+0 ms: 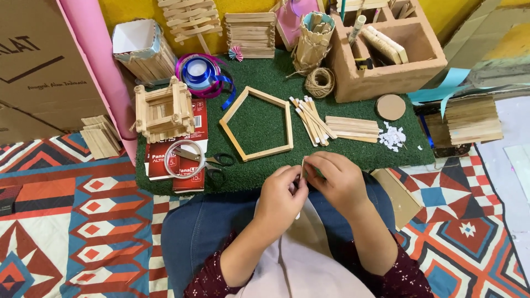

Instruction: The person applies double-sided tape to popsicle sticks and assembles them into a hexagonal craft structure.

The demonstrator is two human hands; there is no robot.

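My left hand (282,194) and my right hand (334,177) meet over my lap at the near edge of a green turf mat (265,74). Both pinch one thin wooden craft stick (303,165), held upright between the fingertips and mostly hidden by them. Just beyond the hands lies a five-sided frame of wooden sticks (258,122), flat on the mat. To its right lie loose craft sticks (311,120) and a neat stack of sticks (352,128).
Scissors (212,160) and a clear tape roll (183,159) lie left of the frame on red packets. A stick-built box (162,112), ribbon spools (200,74), a twine ball (319,81), a cardboard organiser (397,52), white paper bits (392,136) and a cardboard disc (391,106) crowd the mat.
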